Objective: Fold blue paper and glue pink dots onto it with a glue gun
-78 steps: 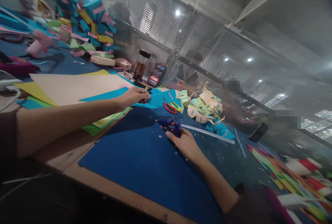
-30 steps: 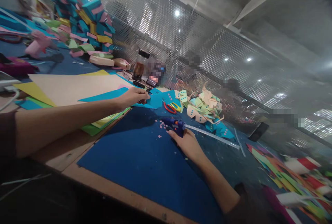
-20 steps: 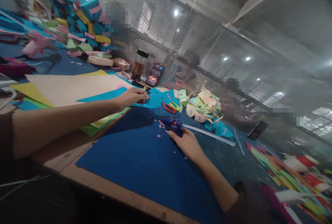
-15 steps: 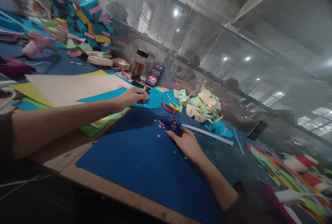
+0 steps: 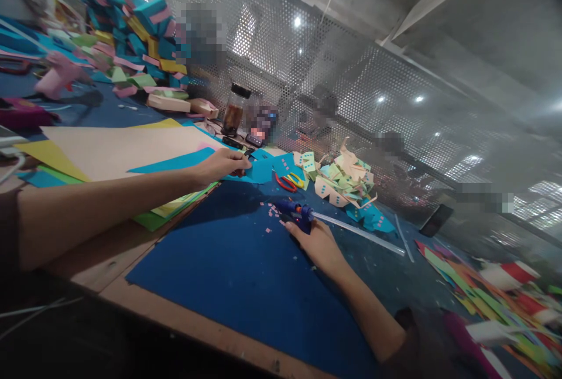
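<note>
My right hand (image 5: 319,244) is closed around a dark blue glue gun (image 5: 290,209), its nozzle pointing left and a long clear glue stick (image 5: 360,232) jutting from its back. Small pink paper squares (image 5: 268,229) lie scattered by the nozzle. My left hand (image 5: 223,163) pinches a folded piece of blue paper (image 5: 259,171) at its left side. Red-handled and yellow-handled scissors (image 5: 286,182) lie between the hands, beside the paper.
Large paper sheets (image 5: 100,147) are stacked at left. Behind stand a jar (image 5: 236,109) and a pile of dotted paper pieces (image 5: 346,177). A pink glue gun (image 5: 57,77) and blue paper shapes (image 5: 136,33) sit far left; a phone (image 5: 436,220) and paper strips (image 5: 474,285) lie right.
The glue stick's free end has shifted slightly right and down as the gun tilts a little in my right hand. My left hand stays almost in place.
</note>
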Available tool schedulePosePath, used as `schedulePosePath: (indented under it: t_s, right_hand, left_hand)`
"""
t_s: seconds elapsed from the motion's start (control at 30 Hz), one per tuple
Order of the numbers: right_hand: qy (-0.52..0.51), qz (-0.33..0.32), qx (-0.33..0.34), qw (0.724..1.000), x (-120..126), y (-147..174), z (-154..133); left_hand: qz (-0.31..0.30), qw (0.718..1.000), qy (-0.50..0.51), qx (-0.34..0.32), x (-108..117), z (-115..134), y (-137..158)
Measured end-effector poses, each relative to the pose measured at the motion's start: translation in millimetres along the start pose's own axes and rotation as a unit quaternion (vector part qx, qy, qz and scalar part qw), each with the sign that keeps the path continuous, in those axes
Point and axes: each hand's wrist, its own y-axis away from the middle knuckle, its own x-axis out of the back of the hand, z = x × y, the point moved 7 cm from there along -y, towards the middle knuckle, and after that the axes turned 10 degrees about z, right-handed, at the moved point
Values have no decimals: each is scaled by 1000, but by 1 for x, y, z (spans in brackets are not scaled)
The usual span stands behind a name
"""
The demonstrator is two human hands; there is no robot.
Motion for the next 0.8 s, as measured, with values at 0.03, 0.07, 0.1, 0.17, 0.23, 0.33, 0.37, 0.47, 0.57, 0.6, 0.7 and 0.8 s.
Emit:
schedulePosePath:
  t_s: [0.03,0.07,0.1,0.17,0.23,0.33,0.37,0.47,0.57,0.6,0.7,0.8]
  right_hand:
    - [-2,-1,0,1000,0,0,0]
    - [-4,-3,1,1000,0,0,0]
    - [-5,-5,2,1000,0,0,-1]
    - [-4,-7,4,1000,0,-1,-1]
    - [0,-9,4,1000,0,-1,-2]
    - [2,-9,2,1000,-1,-2,-1]
    - [1,-9,-1,1000,0,-2,1]
    - [-5,-9,-19,1000,0,-3,9]
    - [-27,-10,-17,999,3,-3,16]
    - [-34,-10,-14,999,4,-3,18]
    - [-46,-15,-17,999,5,-2,24]
    - [-57,-24,-32,998,2,-3,31]
  left_hand:
    - [-1,1000,2,0,0,0,0]
    - [-1,1000,4,1,0,0,0]
    - [-1,1000,6,2,0,0,1]
    - [-3,1000,7,2,0,-1,1]
    - [-5,1000,4,-1,0,-1,0]
    - [-4,1000,1,-5,0,-2,-1]
    - [-4,1000,1,-5,0,-2,-1]
    - [-4,1000,0,-3,0,-3,-2]
    - [-6,1000,-5,-4,0,-4,-2]
    - [-8,1000,-8,-6,-1,-5,-2]
    - [-12,1000,-13,-10,-1,-6,-2]
    - [-5,1000,-8,-1,-1,-8,-1]
